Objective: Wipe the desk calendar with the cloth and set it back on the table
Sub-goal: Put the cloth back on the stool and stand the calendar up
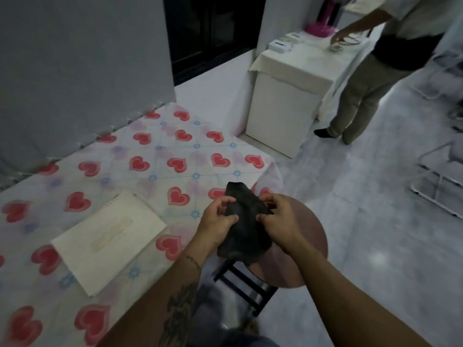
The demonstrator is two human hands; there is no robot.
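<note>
**A:** ok so where's everything sitting right now?

**B:** both hands are up in front of the person, off the near right corner of the surface point(155, 156), which has that white cloth with red hearts on it. The left hand point(217, 222) and right hand point(280, 221) are each pinching a dark cloth point(244, 222) between them, thumbs on top, fingers point(226, 201) curled round the edges. So both are clenched on the cloth, one on each side, and it hangs in a crumpled bunch in the air.

**A:** and the calendar?

**B:** the desk calendar point(110, 236) is lying flat on the surface, left of the hands and apart from them. Pale cream face up, some faint print I can't read, too blurry. Nothing's touching it.

**A:** what's under the hands?

**B:** a round brownish stool point(310, 236) with dark rungs below, standing on the pale tiled floor just beside the surface's corner. The cloth hangs above it; can't tell if the bottom of it touches the seat.

**A:** anyone else around?

**B:** yeah, another person point(370, 78) in beige trousers at the far right, reaching onto a white covered cabinet point(285, 96) with a pink thing point(318, 28) and small boxes on it.
</note>
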